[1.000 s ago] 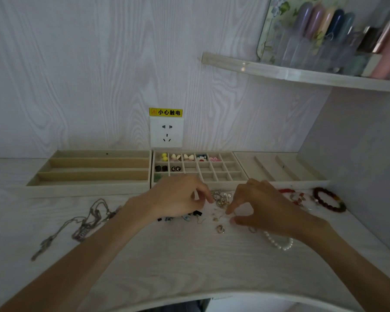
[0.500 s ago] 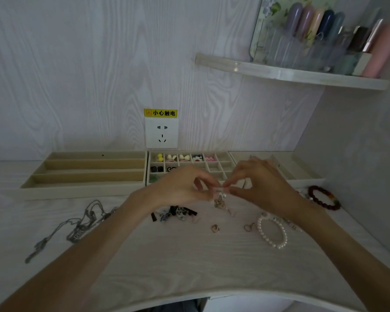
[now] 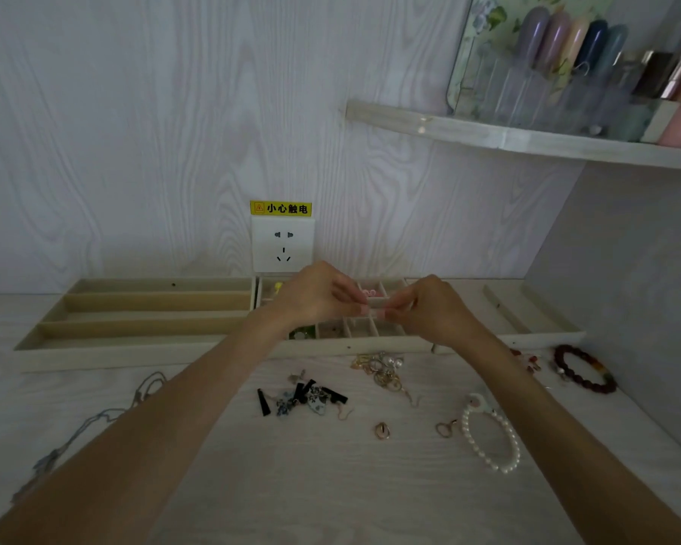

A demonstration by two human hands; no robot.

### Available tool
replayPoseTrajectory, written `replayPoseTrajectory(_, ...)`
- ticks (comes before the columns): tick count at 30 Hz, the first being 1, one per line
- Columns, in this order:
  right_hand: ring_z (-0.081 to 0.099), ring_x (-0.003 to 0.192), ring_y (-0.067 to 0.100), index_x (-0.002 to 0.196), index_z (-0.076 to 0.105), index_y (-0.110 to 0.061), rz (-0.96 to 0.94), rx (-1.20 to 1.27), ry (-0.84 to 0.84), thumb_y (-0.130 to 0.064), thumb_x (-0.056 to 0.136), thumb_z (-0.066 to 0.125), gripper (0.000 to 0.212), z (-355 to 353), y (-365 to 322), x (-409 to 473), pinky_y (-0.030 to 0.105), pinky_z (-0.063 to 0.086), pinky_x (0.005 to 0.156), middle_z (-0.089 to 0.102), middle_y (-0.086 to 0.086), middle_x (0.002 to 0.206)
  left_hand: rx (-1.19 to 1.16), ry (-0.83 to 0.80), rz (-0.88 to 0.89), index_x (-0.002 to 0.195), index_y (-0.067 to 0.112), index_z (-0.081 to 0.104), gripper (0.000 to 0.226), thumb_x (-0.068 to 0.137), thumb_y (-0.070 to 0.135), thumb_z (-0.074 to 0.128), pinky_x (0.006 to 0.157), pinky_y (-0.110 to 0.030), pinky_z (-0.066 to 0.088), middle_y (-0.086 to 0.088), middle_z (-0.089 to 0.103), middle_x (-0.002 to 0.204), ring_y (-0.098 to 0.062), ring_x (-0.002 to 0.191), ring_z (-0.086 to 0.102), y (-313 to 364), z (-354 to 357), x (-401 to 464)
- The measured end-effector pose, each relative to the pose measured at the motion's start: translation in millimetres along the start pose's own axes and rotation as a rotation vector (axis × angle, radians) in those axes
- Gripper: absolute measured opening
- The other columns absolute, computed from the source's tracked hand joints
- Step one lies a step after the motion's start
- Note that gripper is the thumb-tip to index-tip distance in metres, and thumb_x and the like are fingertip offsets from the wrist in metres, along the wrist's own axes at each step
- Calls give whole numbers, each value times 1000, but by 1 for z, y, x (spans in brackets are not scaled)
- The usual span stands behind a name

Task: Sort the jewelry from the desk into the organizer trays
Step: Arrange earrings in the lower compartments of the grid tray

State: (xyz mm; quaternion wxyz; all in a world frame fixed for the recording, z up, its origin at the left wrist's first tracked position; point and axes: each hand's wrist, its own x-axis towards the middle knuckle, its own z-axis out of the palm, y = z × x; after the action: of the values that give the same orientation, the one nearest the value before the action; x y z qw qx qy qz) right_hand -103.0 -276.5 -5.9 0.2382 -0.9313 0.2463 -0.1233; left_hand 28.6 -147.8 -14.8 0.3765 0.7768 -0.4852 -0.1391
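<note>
My left hand [image 3: 315, 297] and my right hand [image 3: 429, 310] meet fingertip to fingertip above the middle grid tray [image 3: 370, 342]. Both pinch one small piece of jewelry, too small to make out. A long-slot tray [image 3: 134, 308] stands to the left and a slanted-slot tray [image 3: 527, 308] to the right. On the desk lie a tangle of gold rings and earrings [image 3: 382, 367], black tassel earrings [image 3: 303, 397], a single ring [image 3: 382, 430], a small hoop [image 3: 445, 428], a pearl bracelet [image 3: 492, 442], a dark red bead bracelet [image 3: 582, 369] and a silver chain [image 3: 75, 426].
A wall socket [image 3: 283, 243] with a yellow warning label sits just behind the trays. A shelf [image 3: 527, 139] with bottles juts out at the upper right. A side wall closes the desk on the right. The desk's front edge runs under my forearms.
Both hands rose from the desk, where they picked at the gold pile, and moved back over the grid tray with a small piece pinched between them.
</note>
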Motion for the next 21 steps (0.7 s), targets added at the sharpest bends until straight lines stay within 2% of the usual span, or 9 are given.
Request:
replayPoseTrajectory(4, 64, 89, 14, 92, 75, -28, 29, -42, -55, -34, 78, 72, 16, 2, 2, -1, 34, 50, 83, 72, -4, 93, 55, -16, 28, 90, 23, 77, 16, 75, 29, 78, 81, -38, 57, 8, 74, 85, -4, 80, 68, -8, 8, 3)
replayPoseTrajectory(10, 63, 90, 10, 93, 75, -26, 34, -65, -63, -36, 78, 72, 18, 6, -3, -3, 29, 48, 82, 72, -8, 93, 163, -16, 38, 93, 30, 75, 16, 76, 30, 76, 76, -35, 55, 24, 62, 75, 0, 73, 58, -13, 8, 3)
replayPoseTrajectory(14, 64, 92, 14, 88, 76, -28, -11, -117, -41, -38, 75, 74, 16, 15, -9, 2, 36, 46, 88, 73, -5, 91, 127, 16, 27, 98, 26, 74, 18, 81, 31, 71, 80, -31, 53, 11, 71, 90, -3, 82, 60, -17, 3, 2)
replayPoseTrajectory(16, 62, 92, 15, 89, 75, -30, -49, -253, -18, -38, 77, 71, 15, 19, -13, 4, 30, 41, 85, 71, -5, 91, 115, 27, 12, 100, 24, 74, 19, 84, 32, 68, 83, -33, 53, 6, 72, 96, -6, 85, 61, -18, 0, 1)
replayPoseTrajectory(18, 60, 93, 17, 91, 73, -24, -87, -413, 16, -36, 79, 68, 18, 21, -20, 7, 28, 31, 79, 67, -3, 89, 107, 29, 5, 100, 21, 74, 21, 84, 33, 67, 85, -36, 53, 4, 72, 96, -8, 86, 62, -19, -3, 0)
replayPoseTrajectory(21, 54, 83, 20, 82, 54, -15, -99, -624, -51, -28, 79, 66, 17, 21, -33, 14, 32, 28, 82, 49, -4, 71, 111, 51, -2, 98, 20, 75, 19, 84, 32, 68, 85, -36, 53, 6, 71, 91, -8, 85, 63, -20, -8, -3)
